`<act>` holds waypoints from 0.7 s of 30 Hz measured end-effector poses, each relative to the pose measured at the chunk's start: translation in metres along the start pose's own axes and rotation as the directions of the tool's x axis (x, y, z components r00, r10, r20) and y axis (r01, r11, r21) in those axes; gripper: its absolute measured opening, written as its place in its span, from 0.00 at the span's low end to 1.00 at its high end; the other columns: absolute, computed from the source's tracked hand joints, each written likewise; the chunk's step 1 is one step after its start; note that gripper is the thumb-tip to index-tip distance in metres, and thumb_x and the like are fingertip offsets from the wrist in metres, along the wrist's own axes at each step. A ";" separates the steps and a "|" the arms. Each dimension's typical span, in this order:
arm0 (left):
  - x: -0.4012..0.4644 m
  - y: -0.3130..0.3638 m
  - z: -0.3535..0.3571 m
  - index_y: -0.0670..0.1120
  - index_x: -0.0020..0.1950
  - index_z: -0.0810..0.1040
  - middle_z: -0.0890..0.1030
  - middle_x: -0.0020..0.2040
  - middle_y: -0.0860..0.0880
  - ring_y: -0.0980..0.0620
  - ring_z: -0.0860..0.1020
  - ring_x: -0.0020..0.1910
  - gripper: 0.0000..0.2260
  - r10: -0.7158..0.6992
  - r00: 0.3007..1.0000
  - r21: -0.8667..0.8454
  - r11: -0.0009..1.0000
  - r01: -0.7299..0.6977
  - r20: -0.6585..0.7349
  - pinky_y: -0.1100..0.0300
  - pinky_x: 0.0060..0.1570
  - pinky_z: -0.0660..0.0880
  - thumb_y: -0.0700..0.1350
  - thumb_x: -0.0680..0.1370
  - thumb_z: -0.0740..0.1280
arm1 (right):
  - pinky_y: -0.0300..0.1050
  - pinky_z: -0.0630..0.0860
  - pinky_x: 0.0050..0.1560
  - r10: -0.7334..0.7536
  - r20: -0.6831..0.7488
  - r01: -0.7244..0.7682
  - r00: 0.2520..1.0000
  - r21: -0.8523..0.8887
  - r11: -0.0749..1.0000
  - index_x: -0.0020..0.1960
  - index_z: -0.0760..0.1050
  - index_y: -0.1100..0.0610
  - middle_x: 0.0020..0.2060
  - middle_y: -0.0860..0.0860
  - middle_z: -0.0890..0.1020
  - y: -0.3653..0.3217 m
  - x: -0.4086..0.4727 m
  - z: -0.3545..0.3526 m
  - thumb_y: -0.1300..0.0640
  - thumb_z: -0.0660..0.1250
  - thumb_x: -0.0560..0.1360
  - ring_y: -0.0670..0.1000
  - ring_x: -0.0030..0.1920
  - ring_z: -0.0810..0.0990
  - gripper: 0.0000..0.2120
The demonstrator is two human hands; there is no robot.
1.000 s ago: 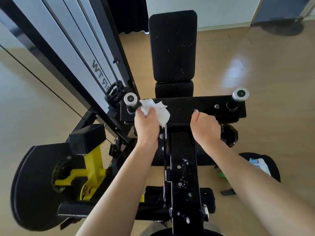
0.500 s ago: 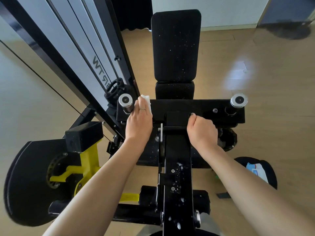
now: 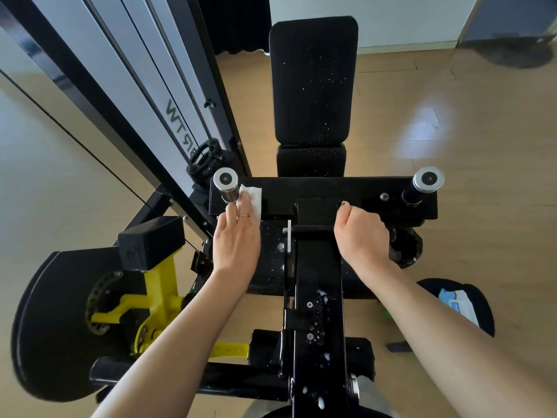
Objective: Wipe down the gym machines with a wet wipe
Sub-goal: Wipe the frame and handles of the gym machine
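Observation:
A black gym machine stands below me, with a cross bar [image 3: 370, 190] and a centre beam [image 3: 319, 267] speckled with white foam. My left hand [image 3: 236, 236] lies flat on a white wet wipe [image 3: 252, 197], pressing it onto the left end of the cross bar beside the left chrome peg [image 3: 226, 184]. My right hand [image 3: 360, 232] is closed in a fist, resting on the machine just right of the centre beam; what it grips is hidden.
A black padded backrest [image 3: 312, 79] rises beyond the cross bar. The weight-stack tower [image 3: 126, 86] stands left. A yellow lever [image 3: 156, 294] and black disc [image 3: 51, 321] sit lower left. A wipes pack [image 3: 456, 303] lies on a black stool at right. Wooden floor surrounds.
The left hand went from holding the wipe bunched above the bar to pressing it flat on the bar's left end by the chrome peg. The right hand stayed put.

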State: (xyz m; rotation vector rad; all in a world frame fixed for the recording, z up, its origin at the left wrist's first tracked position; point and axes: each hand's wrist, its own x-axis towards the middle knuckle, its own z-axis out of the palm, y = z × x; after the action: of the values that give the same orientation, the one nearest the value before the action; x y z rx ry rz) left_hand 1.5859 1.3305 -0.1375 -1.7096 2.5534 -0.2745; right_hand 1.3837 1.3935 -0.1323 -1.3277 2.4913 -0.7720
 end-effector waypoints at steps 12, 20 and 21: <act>0.004 -0.002 0.006 0.42 0.81 0.42 0.81 0.50 0.42 0.49 0.78 0.32 0.38 -0.103 0.994 -0.214 0.972 0.094 -0.032 0.56 0.33 0.80 0.34 0.79 0.64 | 0.56 0.80 0.40 0.033 0.001 -0.033 0.999 -0.013 0.999 0.32 0.71 0.55 0.30 0.55 0.79 -0.002 -0.002 -0.001 0.50 0.48 0.86 0.60 0.36 0.81 0.27; -0.029 -0.022 0.021 0.44 0.71 0.66 0.72 0.63 0.45 0.45 0.77 0.44 0.18 -0.453 0.887 -0.744 0.564 0.359 0.085 0.54 0.36 0.73 0.35 0.81 0.59 | 0.56 0.79 0.41 0.058 -0.009 -0.058 0.998 -0.015 0.998 0.29 0.66 0.52 0.30 0.56 0.79 -0.005 -0.003 -0.002 0.49 0.48 0.86 0.62 0.38 0.81 0.27; -0.028 -0.026 0.020 0.42 0.69 0.70 0.71 0.65 0.44 0.45 0.76 0.47 0.15 -0.553 0.817 -0.815 0.390 0.429 0.165 0.57 0.39 0.71 0.36 0.82 0.57 | 0.55 0.79 0.41 0.060 -0.007 -0.060 0.998 -0.013 0.998 0.29 0.66 0.53 0.30 0.56 0.79 -0.005 -0.003 -0.002 0.50 0.48 0.86 0.62 0.38 0.81 0.27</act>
State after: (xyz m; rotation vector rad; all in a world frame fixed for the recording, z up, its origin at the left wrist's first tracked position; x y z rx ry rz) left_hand 1.6236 1.3437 -0.1542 -2.8411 2.2639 1.0651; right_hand 1.3881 1.3942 -0.1276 -1.2503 2.5331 -0.7486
